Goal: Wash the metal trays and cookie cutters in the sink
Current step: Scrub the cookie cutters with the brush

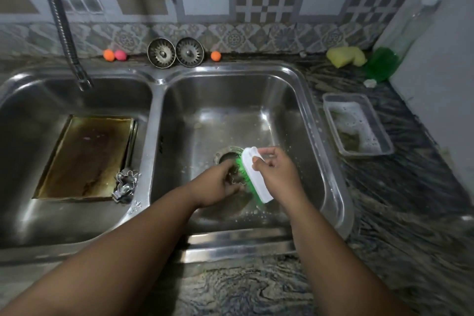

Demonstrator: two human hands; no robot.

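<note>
Over the right basin of a steel double sink, your left hand curls its fingers around a small cookie cutter, holding it at about six o'clock from the drain. Your right hand grasps a white scrub brush, thumb and fingers clamped on its back, with the green bristles pressed against the cutter.

At nine o'clock from your hands, in the left basin, a browned metal tray lies on the floor. A cluster of cookie cutters sits at its near right corner. At two o'clock, on the dark counter, a small metal tray holds sudsy water.

At twelve o'clock, two sink strainers lean against the tiled wall. A flexible faucet hose hangs at eleven o'clock, over the left basin.
</note>
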